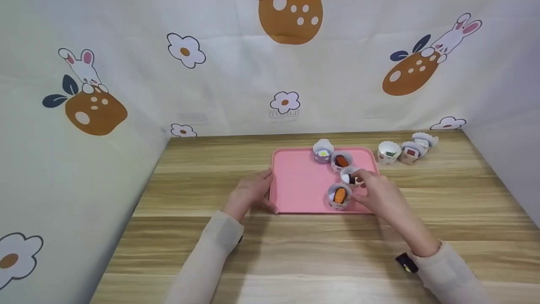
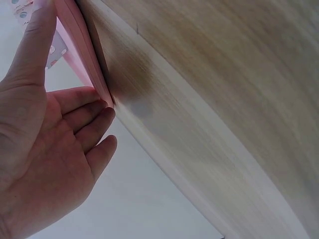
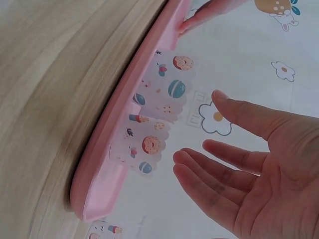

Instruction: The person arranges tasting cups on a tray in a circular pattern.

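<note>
Head view is showing the right hand [image 1: 382, 194] covering the right side of the third cup [image 1: 348, 169]; contact between its fingers and that cup cannot be determined. The bottom edge is cutting off the left sleeve [image 1: 206, 253] and the right sleeve [image 1: 451, 270]. Right wrist view is cropping a cup at its lower edge, and the printed cup walls are concealing their contents. Left wrist view is cropping the tray at the top.

The pink tray [image 1: 295, 181] is lying flat on the wood-grain bench [image 1: 202, 177], presenting a rectangular outline, rounded corners and a low raised rim. The left hand [image 1: 249, 190] is resting at its left end, thumb spreading toward the near corner, fingers touching the side. The right hand's fingers are extending over the tray's right half, thumb spreading apart.

Count: one tray, seven scalloped paper cups. Four are standing on the tray: the far cup [image 1: 322, 159] is containing a white-and-yellow piece, the second cup [image 1: 336, 168] a dark orange-red piece, the third a white-and-black piece, the near cup [image 1: 337, 205] an orange-topped piece. Three bench cups [image 1: 387, 160] are standing beyond the tray's far right corner.
</note>
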The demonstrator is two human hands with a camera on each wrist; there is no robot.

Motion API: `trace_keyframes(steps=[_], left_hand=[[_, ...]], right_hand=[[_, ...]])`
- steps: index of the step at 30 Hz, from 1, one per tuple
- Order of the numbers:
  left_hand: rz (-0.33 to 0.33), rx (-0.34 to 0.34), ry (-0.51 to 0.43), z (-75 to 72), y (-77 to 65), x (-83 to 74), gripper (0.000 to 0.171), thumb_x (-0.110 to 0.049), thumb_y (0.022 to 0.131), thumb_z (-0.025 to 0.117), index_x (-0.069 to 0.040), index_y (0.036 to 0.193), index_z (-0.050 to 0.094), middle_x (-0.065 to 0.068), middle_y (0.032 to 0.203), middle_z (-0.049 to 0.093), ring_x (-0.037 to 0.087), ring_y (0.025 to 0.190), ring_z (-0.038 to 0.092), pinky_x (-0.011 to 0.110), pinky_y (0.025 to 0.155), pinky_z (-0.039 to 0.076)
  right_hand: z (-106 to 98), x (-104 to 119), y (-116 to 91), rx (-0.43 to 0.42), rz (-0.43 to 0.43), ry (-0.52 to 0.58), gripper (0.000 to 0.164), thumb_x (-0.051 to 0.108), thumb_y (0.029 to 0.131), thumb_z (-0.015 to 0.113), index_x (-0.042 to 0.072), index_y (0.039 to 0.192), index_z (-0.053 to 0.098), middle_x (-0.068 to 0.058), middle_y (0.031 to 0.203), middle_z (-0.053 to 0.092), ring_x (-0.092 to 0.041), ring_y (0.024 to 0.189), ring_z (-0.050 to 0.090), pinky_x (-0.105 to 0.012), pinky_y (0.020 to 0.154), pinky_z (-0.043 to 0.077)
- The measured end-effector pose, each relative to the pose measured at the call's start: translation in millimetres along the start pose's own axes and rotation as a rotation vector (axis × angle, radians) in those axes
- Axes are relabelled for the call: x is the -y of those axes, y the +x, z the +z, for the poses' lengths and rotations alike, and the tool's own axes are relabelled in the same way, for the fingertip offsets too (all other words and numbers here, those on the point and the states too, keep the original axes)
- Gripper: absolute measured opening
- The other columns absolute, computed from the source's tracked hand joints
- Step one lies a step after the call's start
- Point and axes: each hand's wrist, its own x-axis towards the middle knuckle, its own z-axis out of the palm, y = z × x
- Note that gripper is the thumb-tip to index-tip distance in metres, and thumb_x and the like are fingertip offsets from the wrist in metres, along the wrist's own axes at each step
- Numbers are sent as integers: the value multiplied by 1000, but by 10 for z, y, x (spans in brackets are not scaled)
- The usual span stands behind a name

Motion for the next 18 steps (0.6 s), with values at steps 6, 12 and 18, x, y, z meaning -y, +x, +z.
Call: trace_keyframes(steps=[6, 12, 18], left_hand=[[-7, 4, -12, -7, -11, -9, 115, -57, 75, 80, -7, 159, 20, 8, 169, 16, 27, 155, 21, 41, 127, 23], [-6, 8, -11, -5, -16, -6, 115, -58, 75, 79, -6, 159, 20, 10, 168, 16, 28, 155, 20, 41, 128, 21], [14, -13, -10, 12, -15, 6, 114, -57, 75, 80, -3, 158, 23, 10, 168, 19, 28, 154, 24, 40, 126, 25]], right_hand=[[-62, -31, 10, 10, 21, 26, 45, 15, 84, 79, -3, 120, 61, -25, 117, 70, -42, 101, 69, -55, 82, 59], [-119, -90, 18, 17, 63, 42, 47, 19, 86, 78, -4, 122, 60, -26, 119, 68, -43, 106, 67, -57, 86, 57], [-162, -144, 40, -9, 62, 49, 49, 18, 84, 80, -6, 122, 61, -29, 117, 68, -45, 104, 66, -57, 86, 57]])
